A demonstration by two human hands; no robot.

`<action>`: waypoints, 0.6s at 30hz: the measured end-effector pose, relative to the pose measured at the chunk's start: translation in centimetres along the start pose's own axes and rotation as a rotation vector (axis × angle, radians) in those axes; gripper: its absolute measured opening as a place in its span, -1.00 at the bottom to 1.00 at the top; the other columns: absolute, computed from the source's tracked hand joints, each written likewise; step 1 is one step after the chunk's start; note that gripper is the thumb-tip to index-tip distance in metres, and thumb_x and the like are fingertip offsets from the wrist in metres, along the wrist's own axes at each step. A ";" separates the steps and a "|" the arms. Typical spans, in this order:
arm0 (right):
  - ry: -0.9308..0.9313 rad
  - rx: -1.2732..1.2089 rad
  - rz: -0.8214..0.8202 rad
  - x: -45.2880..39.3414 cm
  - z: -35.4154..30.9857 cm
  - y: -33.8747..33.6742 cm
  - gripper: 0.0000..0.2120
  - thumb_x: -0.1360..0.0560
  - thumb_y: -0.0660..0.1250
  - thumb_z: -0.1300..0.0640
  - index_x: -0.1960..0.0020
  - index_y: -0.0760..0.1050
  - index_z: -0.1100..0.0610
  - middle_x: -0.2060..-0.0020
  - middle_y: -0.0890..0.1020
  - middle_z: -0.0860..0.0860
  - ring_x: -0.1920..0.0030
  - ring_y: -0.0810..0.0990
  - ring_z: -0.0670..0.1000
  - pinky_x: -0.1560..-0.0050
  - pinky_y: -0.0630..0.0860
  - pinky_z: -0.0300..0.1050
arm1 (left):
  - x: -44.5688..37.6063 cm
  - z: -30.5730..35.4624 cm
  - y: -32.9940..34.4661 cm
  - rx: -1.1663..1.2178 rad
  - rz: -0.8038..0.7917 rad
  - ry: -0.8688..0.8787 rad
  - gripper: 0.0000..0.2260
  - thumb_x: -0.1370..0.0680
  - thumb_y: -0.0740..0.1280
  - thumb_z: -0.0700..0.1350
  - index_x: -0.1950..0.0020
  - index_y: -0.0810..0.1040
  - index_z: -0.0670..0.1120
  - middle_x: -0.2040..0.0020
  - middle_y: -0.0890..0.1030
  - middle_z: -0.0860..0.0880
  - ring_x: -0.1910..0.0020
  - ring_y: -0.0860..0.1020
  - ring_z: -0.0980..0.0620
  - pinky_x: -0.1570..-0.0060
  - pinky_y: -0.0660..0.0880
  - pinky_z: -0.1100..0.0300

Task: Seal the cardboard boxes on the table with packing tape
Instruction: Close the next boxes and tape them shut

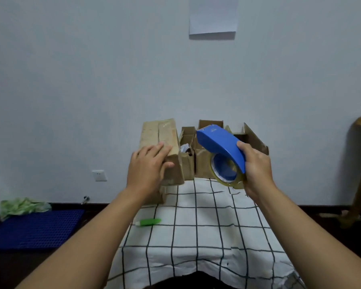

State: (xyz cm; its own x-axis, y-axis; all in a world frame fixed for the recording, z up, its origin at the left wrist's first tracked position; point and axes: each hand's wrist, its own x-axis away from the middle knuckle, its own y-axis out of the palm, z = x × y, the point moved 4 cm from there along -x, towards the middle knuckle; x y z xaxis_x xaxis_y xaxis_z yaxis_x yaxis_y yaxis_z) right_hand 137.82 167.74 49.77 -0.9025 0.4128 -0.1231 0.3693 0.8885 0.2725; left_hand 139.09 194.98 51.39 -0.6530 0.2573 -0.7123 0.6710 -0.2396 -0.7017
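Head view: I see both of my forearms reaching forward over the counter (196,236), which wears a white cloth with a dark grid.
Landmark: the closed box (161,147), standing at the far left corner of the counter, its top seam glossy with tape.
Left hand (148,163): laid flat on the near top edge of the closed box, fingers straight and together, thumb down over the box's front face; it grips nothing.
Left arm: stretched out from the lower left, wrist level, palm down.
Right hand (256,165): wrapped round the rear end of the blue tape dispenser (219,147), thumb on top, fingers curled underneath.
Right arm: stretched out from the lower right, wrist cocked so the dispenser's nose tilts up and away.
Tape dispenser: held in the air to the right of the closed box, apart from it, with the clear tape roll (225,170) hanging below the blue shell.
Open boxes (198,155): just right of the closed box, flaps standing up; the dispenser hides part of them.
Green marker (149,222): lying on the counter's left edge, nearer to me than the closed box.
Wall sheet (213,15): white paper high above the boxes.
Floor left of the closed box: a blue mat (35,228) with green cloth (21,206) on its far corner.
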 end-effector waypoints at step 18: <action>-0.001 -0.006 -0.078 -14.2 4.7 14.9 -0.73 -0.36 0.45 -0.12 0.35 0.61 0.07 0.32 0.60 0.06 0.26 0.56 0.05 0.18 0.46 -0.01 | -11.1 -14.6 15.4 -0.016 -0.143 -0.116 -0.58 -0.57 0.33 0.08 -0.41 0.47 0.01 -0.38 0.50 -0.02 -0.32 0.44 -0.12 -0.26 0.29 -0.06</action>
State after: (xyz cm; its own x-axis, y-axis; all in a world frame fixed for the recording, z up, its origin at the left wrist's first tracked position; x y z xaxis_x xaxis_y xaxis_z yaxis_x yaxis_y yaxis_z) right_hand 157.21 176.00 51.06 -0.9283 0.3424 -0.1453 0.2963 0.9169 0.2675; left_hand 161.78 202.06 48.77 -0.7776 0.1780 -0.6031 0.5734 -0.1930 -0.7963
